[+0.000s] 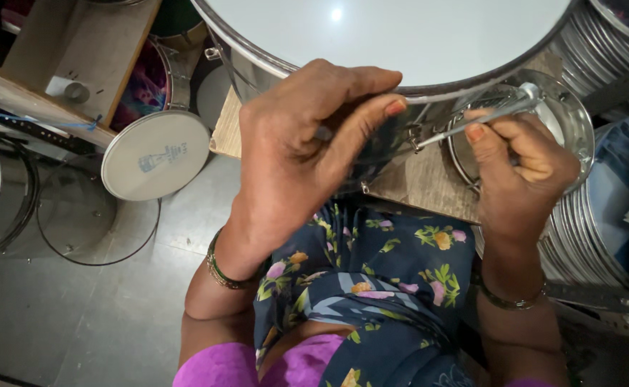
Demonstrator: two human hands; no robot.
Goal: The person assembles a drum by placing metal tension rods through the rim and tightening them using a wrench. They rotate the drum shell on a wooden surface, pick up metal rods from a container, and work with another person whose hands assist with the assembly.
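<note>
My left hand [296, 154] is curled over the near rim of the big drum [400, 43], its white head facing up at me and its shiny metal shell standing on the wooden counter [429, 183] just above my lap. The fingers [361, 122] on that side are clenched against the steel hoop, thumb pressed to the shell; whether they pinch some small part there I cannot tell. My right hand [519, 175] is closed around a thin metal rod [472, 123], which slants from the shell's fitting up toward the counter's right edge, across a stack of bright metal hoops [587, 229]. Off the counter's left edge, on the floor, stands a smaller drum [155, 154] with a white head, and a clear round skin [96, 229] lies beside it.
</note>
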